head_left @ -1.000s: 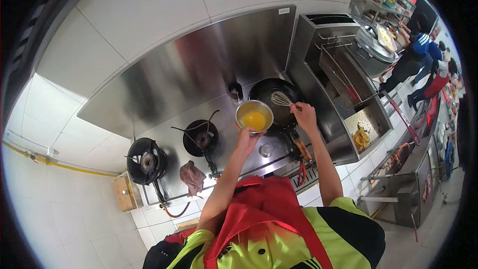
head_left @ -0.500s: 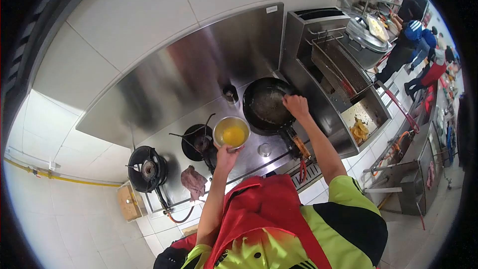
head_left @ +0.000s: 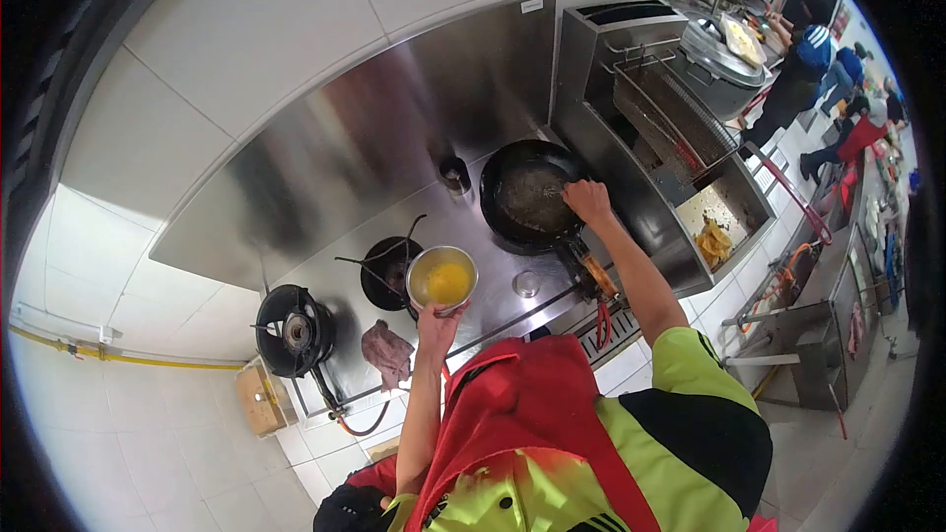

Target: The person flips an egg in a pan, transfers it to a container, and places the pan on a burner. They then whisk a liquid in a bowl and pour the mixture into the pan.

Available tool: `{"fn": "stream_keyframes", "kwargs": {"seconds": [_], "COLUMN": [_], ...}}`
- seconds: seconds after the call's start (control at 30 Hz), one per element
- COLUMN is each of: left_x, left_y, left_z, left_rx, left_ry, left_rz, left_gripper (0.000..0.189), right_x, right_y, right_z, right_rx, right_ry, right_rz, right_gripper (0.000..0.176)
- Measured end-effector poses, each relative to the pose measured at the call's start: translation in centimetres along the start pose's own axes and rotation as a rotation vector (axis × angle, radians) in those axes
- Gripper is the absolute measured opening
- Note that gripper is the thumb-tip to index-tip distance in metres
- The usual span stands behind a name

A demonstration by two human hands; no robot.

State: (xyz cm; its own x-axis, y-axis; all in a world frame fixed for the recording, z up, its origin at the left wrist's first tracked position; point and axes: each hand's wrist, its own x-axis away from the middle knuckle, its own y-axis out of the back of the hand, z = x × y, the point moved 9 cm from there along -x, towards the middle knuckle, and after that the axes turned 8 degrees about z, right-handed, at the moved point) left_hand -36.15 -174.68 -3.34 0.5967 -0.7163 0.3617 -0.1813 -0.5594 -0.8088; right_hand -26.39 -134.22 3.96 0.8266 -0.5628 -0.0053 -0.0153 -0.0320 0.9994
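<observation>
A cook in a red apron and a yellow-and-black jacket stands at a stainless-steel range. The left hand (head_left: 439,327) is closed on the near rim of a round, shiny metal bowl (head_left: 434,258) holding yellow liquid, raised just in front of a black cast-iron burner (head_left: 386,271). The right hand (head_left: 588,201) reaches over the near-right rim of a wide, dark, round pan (head_left: 522,199) whose inside looks greasy; whether those fingers grip anything cannot be made out. The pan's handle (head_left: 591,278) points toward the cook, its end wrapped in something orange-brown. A small round metal cup (head_left: 526,283) sits on the steel top between bowl and pan. Further left are a second ring burner (head_left: 292,329) and a crumpled pinkish rag (head_left: 386,353). To the right of the pan stands a boxy steel fryer (head_left: 603,79) with a wire basket (head_left: 665,123). Other people (head_left: 803,64) work well apart at the far right.
</observation>
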Motion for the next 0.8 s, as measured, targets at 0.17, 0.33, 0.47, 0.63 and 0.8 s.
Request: {"fn": "stream_keyframes", "kwargs": {"seconds": [0.17,0.33,0.47,0.63,0.8], "left_x": [0.6,0.4,0.8,1.1,2.4], "left_y": [0.4,-0.4,1.1,0.9,-0.3], "left_z": [-0.2,-0.7,-0.4,-0.9,-1.0], "left_rx": [-0.008,-0.02,0.029,0.006,-0.02], "left_ry": [-0.011,-0.026,0.008,-0.015,-0.033], "left_rz": [0.012,0.066,0.026,0.066,-0.037], "left_gripper": [0.058,0.06,0.06,0.061,0.054], "right_x": [0.2,0.8,1.2,2.1,2.3], "right_y": [1.4,0.7,1.3,1.9,1.8], "right_z": [-0.7,0.3,0.3,0.4,-0.1], "right_rx": [-0.063,-0.063,-0.122,-0.195,-0.214], "right_ry": [-0.086,-0.034,-0.085,-0.163,-0.175], "right_rz": [-0.053,-0.01,-0.004,-0.034,-0.039], "right_gripper": [0.026,0.026,0.026,0.028,0.029]}}
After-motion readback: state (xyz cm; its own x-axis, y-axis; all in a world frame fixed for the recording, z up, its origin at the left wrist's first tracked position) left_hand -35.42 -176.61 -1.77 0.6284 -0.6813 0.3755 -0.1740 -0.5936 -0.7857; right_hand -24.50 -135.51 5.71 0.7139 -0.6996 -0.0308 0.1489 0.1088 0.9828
